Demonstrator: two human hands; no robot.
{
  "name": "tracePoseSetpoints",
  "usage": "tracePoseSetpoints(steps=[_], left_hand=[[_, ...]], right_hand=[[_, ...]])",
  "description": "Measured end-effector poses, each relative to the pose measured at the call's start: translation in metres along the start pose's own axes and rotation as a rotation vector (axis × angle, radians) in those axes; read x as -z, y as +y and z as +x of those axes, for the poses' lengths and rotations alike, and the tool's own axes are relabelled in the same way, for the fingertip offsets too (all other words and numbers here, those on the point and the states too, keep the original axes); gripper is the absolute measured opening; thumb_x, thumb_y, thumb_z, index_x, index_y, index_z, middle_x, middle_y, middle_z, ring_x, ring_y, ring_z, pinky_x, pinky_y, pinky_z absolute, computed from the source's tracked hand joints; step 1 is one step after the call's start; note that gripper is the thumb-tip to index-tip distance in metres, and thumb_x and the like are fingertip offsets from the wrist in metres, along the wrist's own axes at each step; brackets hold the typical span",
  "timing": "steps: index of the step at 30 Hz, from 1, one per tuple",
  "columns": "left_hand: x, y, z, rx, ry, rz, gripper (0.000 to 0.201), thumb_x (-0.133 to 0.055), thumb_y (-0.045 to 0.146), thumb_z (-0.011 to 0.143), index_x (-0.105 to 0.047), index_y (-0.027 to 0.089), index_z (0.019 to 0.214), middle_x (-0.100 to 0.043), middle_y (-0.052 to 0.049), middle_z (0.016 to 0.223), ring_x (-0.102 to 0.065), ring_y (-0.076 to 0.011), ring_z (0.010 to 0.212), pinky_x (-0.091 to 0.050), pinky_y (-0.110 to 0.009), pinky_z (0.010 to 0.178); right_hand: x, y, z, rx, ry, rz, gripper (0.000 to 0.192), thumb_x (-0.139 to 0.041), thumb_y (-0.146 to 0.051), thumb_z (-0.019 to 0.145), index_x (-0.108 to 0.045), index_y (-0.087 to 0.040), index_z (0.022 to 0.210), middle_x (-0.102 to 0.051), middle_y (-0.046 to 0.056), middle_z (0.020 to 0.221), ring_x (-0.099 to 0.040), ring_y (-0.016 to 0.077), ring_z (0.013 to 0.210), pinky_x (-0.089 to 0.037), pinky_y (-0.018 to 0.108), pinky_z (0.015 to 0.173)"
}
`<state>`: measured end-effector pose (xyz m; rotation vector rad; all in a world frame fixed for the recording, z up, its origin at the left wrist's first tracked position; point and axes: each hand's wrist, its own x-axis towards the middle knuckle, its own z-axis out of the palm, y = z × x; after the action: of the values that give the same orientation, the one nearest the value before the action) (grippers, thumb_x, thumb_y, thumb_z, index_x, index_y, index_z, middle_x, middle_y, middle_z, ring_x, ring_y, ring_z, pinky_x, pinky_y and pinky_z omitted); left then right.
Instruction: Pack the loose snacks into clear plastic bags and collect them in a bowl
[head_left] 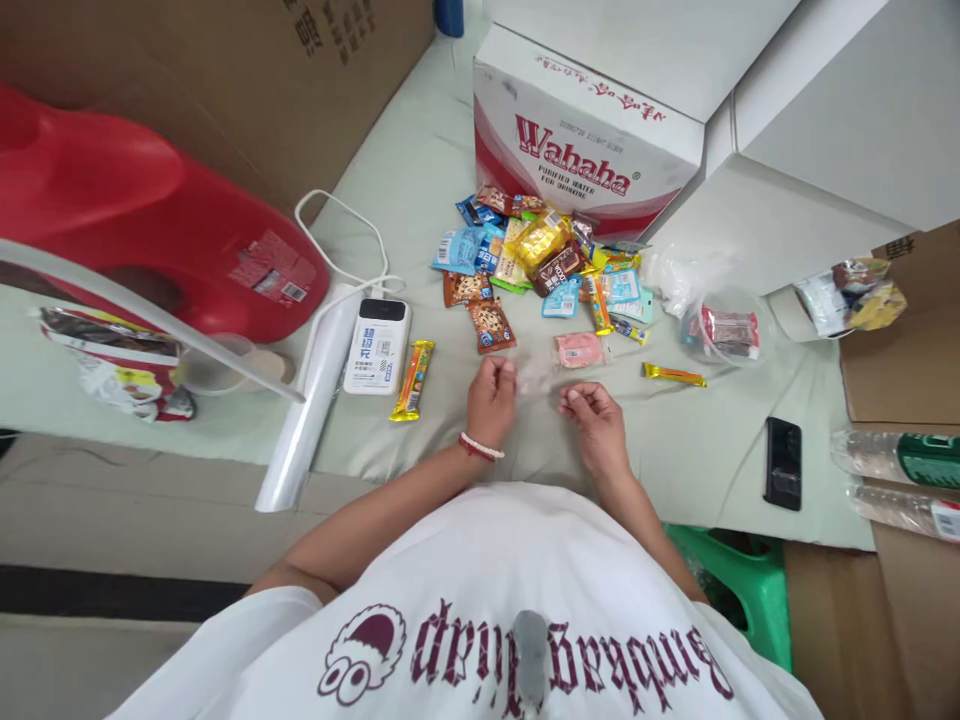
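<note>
A small clear plastic bag (536, 372) stretches between my hands, thin and hard to make out. The fingers of my left hand (493, 402) are closed on its left side; a red and white bracelet circles that wrist. At the bag's right edge, my right hand (598, 425) pinches with thumb and fingertips. Just beyond the hands lies a pink wrapped snack (579, 350). Farther back is a pile of packaged snacks (544, 250), with a brown cookie packet (492, 325) at its near edge. Yellow snack bars lie left (412, 380) and right (673, 375) of my hands.
A white power bank (378, 345) with a cable and a plastic film roll (311, 410) lie left, near a large red jug (150, 210). A Wahaha carton (577, 140) stands behind the pile. On the right are a clear tub (724, 325), a phone (784, 463) and bottles (892, 455).
</note>
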<state>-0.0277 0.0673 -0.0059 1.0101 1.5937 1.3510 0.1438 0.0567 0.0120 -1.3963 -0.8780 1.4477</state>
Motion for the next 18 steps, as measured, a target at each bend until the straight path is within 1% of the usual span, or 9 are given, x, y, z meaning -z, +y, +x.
tracePoseSetpoints(steps=[2,4,7,9,10,12,14,16,18], left_hand=[[0.006,0.000,0.009,0.015,0.086,-0.013,0.029,-0.052,0.048,0.101,-0.053,0.022,0.087,-0.053,0.004,0.068,-0.048,-0.0133,0.062,-0.039,-0.025,0.061],[0.009,0.003,0.012,-0.018,0.099,0.002,0.029,-0.053,0.048,0.101,-0.053,0.022,0.088,-0.052,0.005,0.067,-0.048,-0.0131,0.061,-0.038,-0.025,0.061],[0.005,0.010,0.002,-0.109,0.013,0.056,0.028,-0.050,0.046,0.102,-0.055,0.022,0.091,-0.056,0.004,0.067,-0.052,-0.0132,0.062,-0.041,-0.026,0.066],[0.000,0.012,-0.005,-0.139,-0.022,0.080,0.028,-0.051,0.047,0.102,-0.056,0.022,0.091,-0.058,0.004,0.069,-0.055,-0.0136,0.064,-0.042,-0.027,0.068],[-0.001,0.012,-0.007,-0.129,-0.017,0.073,0.028,-0.052,0.047,0.102,-0.056,0.022,0.091,-0.058,0.003,0.069,-0.055,-0.0136,0.065,-0.042,-0.027,0.067],[-0.002,0.010,-0.003,-0.072,0.034,0.003,0.031,-0.055,0.051,0.100,-0.055,0.022,0.089,-0.055,0.004,0.069,-0.052,-0.0129,0.061,-0.042,-0.026,0.063],[0.002,0.007,0.007,0.013,0.069,-0.136,0.034,-0.059,0.053,0.097,-0.052,0.022,0.086,-0.051,0.005,0.068,-0.048,-0.0111,0.056,-0.040,-0.025,0.056],[0.009,0.006,0.019,0.118,0.049,-0.317,0.037,-0.065,0.054,0.093,-0.049,0.022,0.083,-0.047,0.006,0.067,-0.041,-0.0087,0.051,-0.035,-0.022,0.049],[0.017,0.007,0.030,0.213,-0.004,-0.463,0.039,-0.070,0.054,0.090,-0.047,0.022,0.083,-0.043,0.007,0.066,-0.036,-0.0067,0.047,-0.029,-0.020,0.044]], right_hand=[[0.010,-0.011,0.004,-0.055,-0.039,0.044,0.033,-0.085,-0.047,0.076,-0.065,-0.022,0.085,-0.068,0.000,0.084,-0.058,0.0128,0.069,-0.051,0.025,0.063],[0.012,-0.019,0.005,-0.055,-0.094,0.049,0.034,-0.083,-0.051,0.078,-0.065,-0.023,0.085,-0.068,0.001,0.087,-0.058,0.0137,0.072,-0.049,0.024,0.058],[-0.005,-0.023,0.003,0.025,-0.216,-0.016,0.035,-0.082,-0.053,0.079,-0.070,-0.024,0.095,-0.069,0.003,0.099,-0.062,0.0170,0.089,-0.055,0.027,0.070],[-0.021,-0.020,0.002,0.069,-0.255,-0.046,0.034,-0.084,-0.050,0.078,-0.072,-0.024,0.096,-0.069,0.001,0.095,-0.061,0.0163,0.089,-0.054,0.027,0.077],[-0.026,-0.019,0.003,0.079,-0.243,-0.035,0.032,-0.084,-0.048,0.078,-0.072,-0.023,0.093,-0.068,0.000,0.090,-0.060,0.0151,0.085,-0.054,0.027,0.077],[-0.029,-0.017,0.006,0.061,-0.195,0.029,0.030,-0.085,-0.048,0.078,-0.070,-0.023,0.087,-0.065,-0.002,0.083,-0.057,0.0129,0.076,-0.053,0.025,0.073],[-0.021,-0.019,0.010,-0.007,-0.181,0.094,0.033,-0.087,-0.048,0.074,-0.068,-0.022,0.082,-0.062,-0.002,0.078,-0.055,0.0119,0.071,-0.052,0.024,0.068],[-0.006,-0.025,0.013,-0.098,-0.219,0.117,0.036,-0.091,-0.047,0.070,-0.067,-0.021,0.079,-0.061,-0.002,0.075,-0.054,0.0113,0.068,-0.050,0.023,0.063],[0.010,-0.031,0.016,-0.162,-0.270,0.119,0.037,-0.091,-0.047,0.070,-0.067,-0.021,0.079,-0.062,-0.001,0.077,-0.053,0.0107,0.067,-0.048,0.022,0.060]])
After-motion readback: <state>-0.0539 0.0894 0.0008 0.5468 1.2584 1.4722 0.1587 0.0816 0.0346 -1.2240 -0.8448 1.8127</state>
